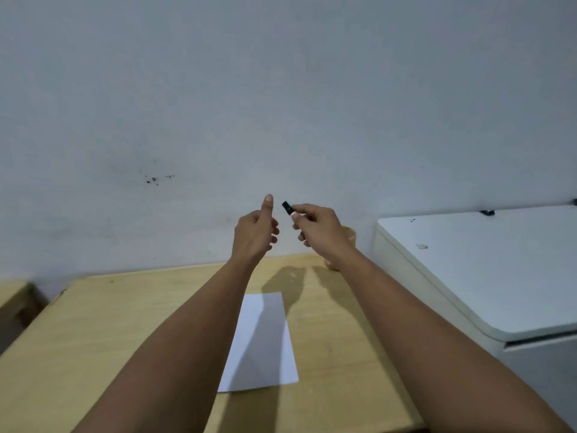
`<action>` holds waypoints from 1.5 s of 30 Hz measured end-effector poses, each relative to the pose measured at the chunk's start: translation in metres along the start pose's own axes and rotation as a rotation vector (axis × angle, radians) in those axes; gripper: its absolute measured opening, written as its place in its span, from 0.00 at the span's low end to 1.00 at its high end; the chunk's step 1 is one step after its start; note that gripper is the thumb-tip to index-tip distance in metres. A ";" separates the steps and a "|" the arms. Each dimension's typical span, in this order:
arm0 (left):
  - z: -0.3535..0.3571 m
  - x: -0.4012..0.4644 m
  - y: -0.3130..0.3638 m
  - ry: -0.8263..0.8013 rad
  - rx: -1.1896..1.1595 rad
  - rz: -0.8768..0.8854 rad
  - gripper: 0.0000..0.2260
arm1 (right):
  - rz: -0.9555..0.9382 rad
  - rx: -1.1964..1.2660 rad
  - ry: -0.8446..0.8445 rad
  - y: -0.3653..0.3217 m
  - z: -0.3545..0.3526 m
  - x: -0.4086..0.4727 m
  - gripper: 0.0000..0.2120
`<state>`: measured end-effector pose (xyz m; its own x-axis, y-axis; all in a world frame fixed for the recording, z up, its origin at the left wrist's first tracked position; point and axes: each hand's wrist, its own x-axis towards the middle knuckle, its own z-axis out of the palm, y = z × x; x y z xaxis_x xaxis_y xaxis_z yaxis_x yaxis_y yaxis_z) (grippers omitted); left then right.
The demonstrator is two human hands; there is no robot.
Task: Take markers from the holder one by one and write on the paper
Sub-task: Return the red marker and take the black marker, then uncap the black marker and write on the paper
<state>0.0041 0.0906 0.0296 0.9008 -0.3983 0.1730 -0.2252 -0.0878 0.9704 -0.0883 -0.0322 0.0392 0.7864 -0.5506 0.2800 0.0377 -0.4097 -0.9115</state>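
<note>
I am looking down past my two forearms at the sheet of white paper [260, 342], which is lying flat on the wooden counter [93, 332] between them, blank as far as I can see and waiting within easy reach for writing. Farther out, I am holding both hands raised above the counter's back edge, close together but not touching. My right hand [318, 228] is pinching a marker [288, 209] between thumb and forefinger, its dark end poking out toward the left; most of its body is hidden in my grip, so I cannot tell whether that dark end is a cap or a tip. My left hand [256, 232] is holding nothing, its fingers [274, 234] loosely curled and its thumb pointing up, probably poised to help with the cap. Behind my right wrist, a tan holder [351, 237] is standing near the counter's far right corner, mostly blocked from view. To the right, a white appliance [484, 267] is standing beside the counter, and a plain wall [281, 89] is closing off the back.
</note>
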 end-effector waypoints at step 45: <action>-0.154 -0.015 -0.151 -0.012 1.230 0.038 0.14 | 0.280 0.570 -0.069 0.054 0.088 -0.014 0.12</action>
<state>0.0818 0.2503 -0.0932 0.8842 -0.4270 0.1895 -0.4568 -0.8753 0.1587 -0.0433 0.0174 -0.0409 0.8514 -0.5244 0.0052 0.1322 0.2051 -0.9698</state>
